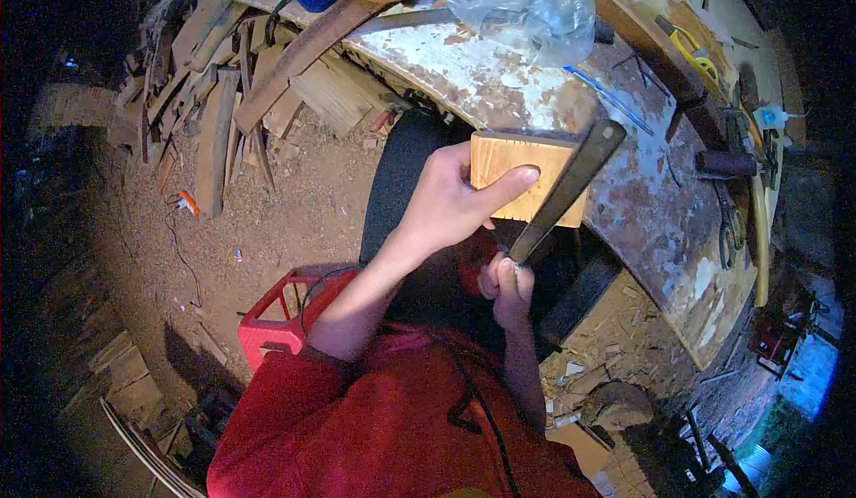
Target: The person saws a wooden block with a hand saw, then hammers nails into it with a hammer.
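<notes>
A light wooden block with small notches along its edges is held by my left hand, thumb on its face and fingers behind it. My right hand is wrapped round the lower end of a long dark metal tool, which slants up to the right. The tool crosses in front of the block's right part; whether they touch is unclear. Both hands are near the front edge of the paint-stained table.
On the table lie a clear plastic bag, a blue pen, yellow-handled scissors and a dark cylinder. Scrap wood is piled on the floor at the left. A red plastic stool stands beside my left arm.
</notes>
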{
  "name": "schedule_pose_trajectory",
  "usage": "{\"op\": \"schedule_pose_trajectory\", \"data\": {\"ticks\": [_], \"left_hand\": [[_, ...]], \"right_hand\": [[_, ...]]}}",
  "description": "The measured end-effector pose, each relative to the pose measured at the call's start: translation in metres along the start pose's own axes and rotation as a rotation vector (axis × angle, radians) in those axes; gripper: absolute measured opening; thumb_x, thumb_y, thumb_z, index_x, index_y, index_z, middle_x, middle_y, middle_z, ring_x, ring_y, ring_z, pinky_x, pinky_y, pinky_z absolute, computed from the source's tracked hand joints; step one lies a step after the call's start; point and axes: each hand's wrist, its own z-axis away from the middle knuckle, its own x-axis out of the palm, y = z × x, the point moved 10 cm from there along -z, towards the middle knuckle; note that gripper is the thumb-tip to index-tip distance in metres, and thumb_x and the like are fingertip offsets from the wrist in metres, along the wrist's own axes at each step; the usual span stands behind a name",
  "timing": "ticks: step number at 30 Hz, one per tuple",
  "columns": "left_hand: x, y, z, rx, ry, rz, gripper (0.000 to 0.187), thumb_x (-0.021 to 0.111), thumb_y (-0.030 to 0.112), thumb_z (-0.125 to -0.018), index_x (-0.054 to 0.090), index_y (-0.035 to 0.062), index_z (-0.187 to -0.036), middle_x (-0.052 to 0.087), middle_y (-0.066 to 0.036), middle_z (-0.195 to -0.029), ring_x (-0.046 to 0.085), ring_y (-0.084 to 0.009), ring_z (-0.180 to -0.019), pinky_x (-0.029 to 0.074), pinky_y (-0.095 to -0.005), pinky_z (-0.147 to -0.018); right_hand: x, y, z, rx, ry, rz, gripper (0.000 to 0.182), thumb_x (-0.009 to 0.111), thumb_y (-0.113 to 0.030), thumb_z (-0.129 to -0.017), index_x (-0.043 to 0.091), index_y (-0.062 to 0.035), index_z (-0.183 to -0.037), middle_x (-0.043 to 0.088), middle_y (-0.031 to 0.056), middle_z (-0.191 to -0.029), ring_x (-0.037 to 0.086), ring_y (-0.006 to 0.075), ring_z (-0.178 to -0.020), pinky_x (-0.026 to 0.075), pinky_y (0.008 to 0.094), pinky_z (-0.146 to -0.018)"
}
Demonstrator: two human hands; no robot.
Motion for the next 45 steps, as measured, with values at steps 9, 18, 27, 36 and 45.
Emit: {"op": "schedule_pose_trajectory", "data": {"ticks": [9, 18, 27, 36, 45], "left_hand": [[0.001, 0.009, 0.004, -0.08, 0.008, -0.081, 0.033, 0.066, 0.029, -0.093, 0.067, -0.0013, -0.106, 0.07, -0.005, -0.087, 0.064, -0.0098, -0.071, 0.053, -0.0264, -0.059], [0.007, 0.008, 0.007, -0.137, 0.024, 0.047, 0.049, 0.058, 0.041, -0.096, 0.062, -0.0039, -0.114, 0.069, -0.01, -0.083, 0.063, -0.0123, -0.062, 0.052, -0.0242, -0.05], [0.002, 0.022, 0.026, 0.004, 0.155, 0.048, 0.056, 0.062, 0.025, -0.096, 0.034, -0.0018, -0.136, 0.065, -0.012, -0.081, 0.058, -0.0112, -0.053, 0.053, -0.0247, -0.053], [0.01, 0.075, 0.041, 0.489, 0.349, -0.516, 0.093, 0.079, 0.017, -0.075, 0.024, -0.0046, -0.147, 0.053, -0.019, -0.11, 0.06, -0.0283, -0.1, 0.051, -0.0379, -0.082], [0.022, 0.088, 0.044, 0.529, 0.39, -0.87, 0.096, 0.08, 0.023, -0.071, 0.028, -0.0063, -0.147, 0.051, -0.022, -0.109, 0.057, -0.0372, -0.1, 0.049, -0.0422, -0.085]], "right_hand": [[-0.009, -0.021, 0.027, -0.089, 0.133, 0.293, 0.033, 0.048, -0.031, -0.099, 0.047, -0.0083, -0.075, 0.039, -0.0038, -0.059, 0.033, 0.0077, -0.051, 0.026, 0.0256, -0.049], [-0.019, -0.042, 0.032, -0.194, 0.25, 0.273, 0.035, 0.046, -0.027, -0.1, 0.044, -0.0059, -0.072, 0.04, -0.0005, -0.06, 0.035, 0.0092, -0.05, 0.026, 0.0268, -0.048], [-0.011, -0.109, 0.03, -0.375, 0.3, 0.023, 0.039, 0.041, -0.033, -0.104, 0.044, -0.0048, -0.078, 0.036, 0.0001, -0.059, 0.034, 0.0087, -0.048, 0.024, 0.0251, -0.044], [0.026, -0.186, 0.0, -0.664, 0.366, 0.133, 0.039, 0.033, -0.033, -0.106, 0.045, -0.0035, -0.084, 0.056, 0.0327, -0.127, 0.046, 0.0043, -0.046, 0.037, 0.0182, -0.045], [0.026, -0.199, -0.014, -0.573, 0.303, 0.332, 0.034, 0.036, -0.009, -0.101, 0.055, 0.0042, -0.127, 0.057, 0.0189, -0.134, 0.058, 0.0286, -0.119, 0.05, 0.0317, -0.087]]}}
